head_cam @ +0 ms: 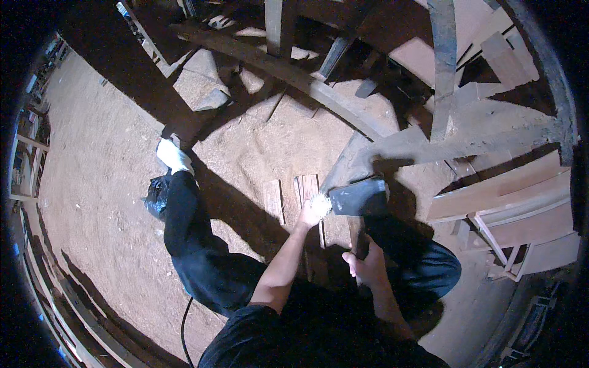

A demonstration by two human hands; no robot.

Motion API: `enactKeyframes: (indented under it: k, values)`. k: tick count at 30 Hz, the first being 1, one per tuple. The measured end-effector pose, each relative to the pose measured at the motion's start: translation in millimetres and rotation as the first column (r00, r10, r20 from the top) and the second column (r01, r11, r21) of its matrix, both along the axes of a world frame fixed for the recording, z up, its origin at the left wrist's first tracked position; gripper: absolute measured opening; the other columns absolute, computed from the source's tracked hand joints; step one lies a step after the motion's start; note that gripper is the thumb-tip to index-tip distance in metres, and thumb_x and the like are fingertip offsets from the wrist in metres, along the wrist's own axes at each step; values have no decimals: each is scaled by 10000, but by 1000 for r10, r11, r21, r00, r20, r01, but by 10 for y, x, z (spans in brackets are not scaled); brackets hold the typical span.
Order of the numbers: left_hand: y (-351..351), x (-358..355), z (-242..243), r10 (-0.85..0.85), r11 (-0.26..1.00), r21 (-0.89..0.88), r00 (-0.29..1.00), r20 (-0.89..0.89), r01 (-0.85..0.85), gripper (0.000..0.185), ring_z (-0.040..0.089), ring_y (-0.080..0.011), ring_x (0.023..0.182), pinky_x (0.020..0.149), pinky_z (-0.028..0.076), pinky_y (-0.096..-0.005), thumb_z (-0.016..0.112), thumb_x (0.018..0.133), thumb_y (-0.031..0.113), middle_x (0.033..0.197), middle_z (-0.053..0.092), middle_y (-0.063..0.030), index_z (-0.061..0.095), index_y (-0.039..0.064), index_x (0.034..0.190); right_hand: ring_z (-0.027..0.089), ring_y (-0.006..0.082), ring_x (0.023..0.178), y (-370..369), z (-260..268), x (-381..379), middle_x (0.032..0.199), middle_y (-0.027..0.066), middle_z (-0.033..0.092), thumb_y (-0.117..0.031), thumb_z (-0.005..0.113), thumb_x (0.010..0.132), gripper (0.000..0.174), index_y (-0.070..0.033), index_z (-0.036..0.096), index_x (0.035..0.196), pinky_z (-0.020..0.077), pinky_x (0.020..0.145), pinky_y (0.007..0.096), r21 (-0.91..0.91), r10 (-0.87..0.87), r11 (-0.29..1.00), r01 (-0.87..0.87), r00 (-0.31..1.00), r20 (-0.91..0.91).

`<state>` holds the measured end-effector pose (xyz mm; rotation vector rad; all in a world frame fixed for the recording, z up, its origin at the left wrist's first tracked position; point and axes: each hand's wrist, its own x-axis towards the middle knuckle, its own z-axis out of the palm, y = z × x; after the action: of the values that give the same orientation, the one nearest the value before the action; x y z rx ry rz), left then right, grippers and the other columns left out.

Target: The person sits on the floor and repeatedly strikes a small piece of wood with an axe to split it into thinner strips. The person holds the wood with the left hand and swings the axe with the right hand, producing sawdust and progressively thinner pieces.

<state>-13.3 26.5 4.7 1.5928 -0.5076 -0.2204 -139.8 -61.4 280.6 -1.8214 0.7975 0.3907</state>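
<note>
My right hand is closed around the wooden handle of an axe. Its broad dark metal head points away from me, above that hand. My left hand reaches forward to the left edge of the axe head. Strong glare whitens its fingers, so I cannot tell whether they touch the metal or hold something. Just beyond and beside it, split wood pieces lie on the sawdust-covered ground. Another short wood piece lies further left.
My left foot in a white shoe is stretched forward, beside a black plastic bag. Timber beams cross ahead. A wooden post rises at right, near stacked curved boards. A black cable runs at lower left.
</note>
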Motion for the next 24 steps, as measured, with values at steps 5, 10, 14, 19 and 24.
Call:
enactKeyframes:
  k: [5,10,14,19,24]
  values:
    - [-19,-13,128,-49,979,201,991,128,22,127,597,-159,786,686,493,-319,574,834,92,864,642,-52,641,55,935,582,175,494,-242,-731,-179,700,113,600,-130,683,737,381,-26,523,1067,474,463,322,-294,213,944,-150,957,197]
    - [48,18,173,-51,910,400,929,366,-108,253,576,-311,874,749,479,-419,488,811,227,902,611,-117,620,91,979,535,179,419,-235,-917,-231,617,91,545,-22,634,754,307,-15,468,1012,426,372,322,359,19,932,-52,995,96]
    - [58,84,-17,-151,837,539,907,394,-95,197,581,-319,846,716,479,-428,456,899,252,891,602,-134,602,131,953,513,159,412,-116,-622,-101,616,61,521,2,645,743,317,-28,450,991,438,379,313,415,-51,910,-7,990,128]
    - [153,51,-244,-1,923,336,871,491,-189,199,599,-266,926,807,487,-374,536,898,236,981,633,-126,643,159,1048,536,119,497,61,-34,-6,675,25,523,6,663,734,330,-54,479,1003,468,475,269,279,-12,957,-77,953,303]
    - [-43,-30,-207,-336,803,-595,800,-497,-33,227,610,-180,924,838,497,-320,540,890,124,998,641,-63,606,52,1095,642,313,751,-100,-513,-40,818,162,640,-108,681,716,394,-8,497,1050,502,678,406,-427,271,892,-146,931,246]
